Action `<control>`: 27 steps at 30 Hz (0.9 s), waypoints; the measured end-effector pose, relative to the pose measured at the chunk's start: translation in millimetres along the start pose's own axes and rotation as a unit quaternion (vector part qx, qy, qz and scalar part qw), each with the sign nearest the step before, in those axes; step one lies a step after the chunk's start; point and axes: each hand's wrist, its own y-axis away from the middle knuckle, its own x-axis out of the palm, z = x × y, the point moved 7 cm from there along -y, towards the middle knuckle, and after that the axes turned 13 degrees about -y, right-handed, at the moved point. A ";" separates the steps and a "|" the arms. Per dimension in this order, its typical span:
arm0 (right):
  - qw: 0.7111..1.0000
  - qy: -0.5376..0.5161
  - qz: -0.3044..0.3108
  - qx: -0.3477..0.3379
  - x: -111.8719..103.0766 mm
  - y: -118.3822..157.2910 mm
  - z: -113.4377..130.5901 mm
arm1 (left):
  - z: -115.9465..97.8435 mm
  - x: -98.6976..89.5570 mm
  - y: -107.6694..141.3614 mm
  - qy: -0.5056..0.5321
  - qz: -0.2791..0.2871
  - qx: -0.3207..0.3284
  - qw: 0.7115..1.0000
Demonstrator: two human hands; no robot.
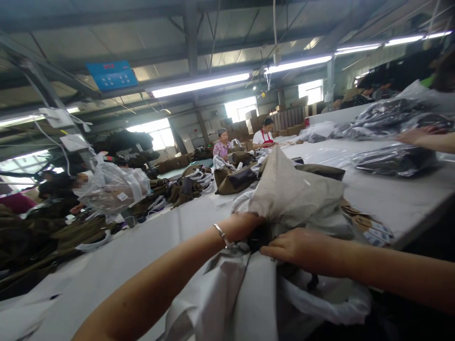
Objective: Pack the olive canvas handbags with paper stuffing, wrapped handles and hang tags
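Observation:
In front of me is a light grey-beige fabric bag [298,194], bunched up with a tall peak of cloth and a dark opening at its middle. My left hand [245,225], with a silver bracelet at the wrist, is closed at the left side of that opening, its fingertips hidden in the folds. Just to its right, my right hand [295,246] grips the cloth near the opening, fingers bent and pressed together. A handle wrapped in white plastic [327,303] hangs below my right forearm. Pale cloth drapes down below my left wrist.
Brown bags [234,177] with white-wrapped handles lie across the white table [142,265]. A clear plastic bag [113,184] hangs from a post at left. Dark plastic-wrapped packages [394,161] lie at right near another person's hand [423,135]. Two people sit farther back.

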 end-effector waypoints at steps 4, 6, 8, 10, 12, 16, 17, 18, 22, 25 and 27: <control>0.996 0.060 -0.047 -0.043 -13.0 12.8 10.9 | -13.1 -1.6 0.9 0.011 -0.008 0.025 1.000; 0.995 0.055 -0.075 -0.032 -21.3 17.0 9.5 | -21.5 -12.2 6.0 0.029 -0.017 0.039 0.999; 0.994 0.051 -0.094 -0.011 -28.1 19.6 5.9 | -25.7 -27.9 15.9 0.046 -0.042 0.012 0.998; 0.994 0.044 -0.101 0.004 -33.0 20.1 3.6 | -28.6 -41.4 30.5 0.056 -0.069 -0.035 0.995; 0.993 0.039 -0.111 0.002 -37.9 17.5 3.8 | -35.5 -43.8 45.3 0.080 -0.064 -0.051 0.993; 0.987 0.068 -0.142 -0.018 -45.7 1.3 3.3 | -43.7 -19.0 60.6 0.171 -0.004 -0.044 0.984; 0.986 0.078 -0.149 -0.023 -46.4 -3.6 2.3 | -40.3 -12.5 61.6 0.187 -0.003 -0.059 0.981; 0.984 0.083 -0.156 -0.029 -46.6 -7.8 1.4 | -36.2 -7.6 62.2 0.197 -0.010 -0.073 0.978; 0.979 0.077 -0.179 -0.057 -47.7 -11.4 2.9 | -28.8 -15.6 69.3 0.247 -0.089 -0.085 0.961; 0.982 0.081 -0.166 -0.038 -48.8 -5.2 3.8 | -31.4 -43.4 89.7 0.293 -0.174 -0.148 0.928; 0.988 0.082 -0.132 -0.022 -47.0 -2.9 3.0 | -44.9 -59.8 105.5 0.274 -0.204 -0.184 0.921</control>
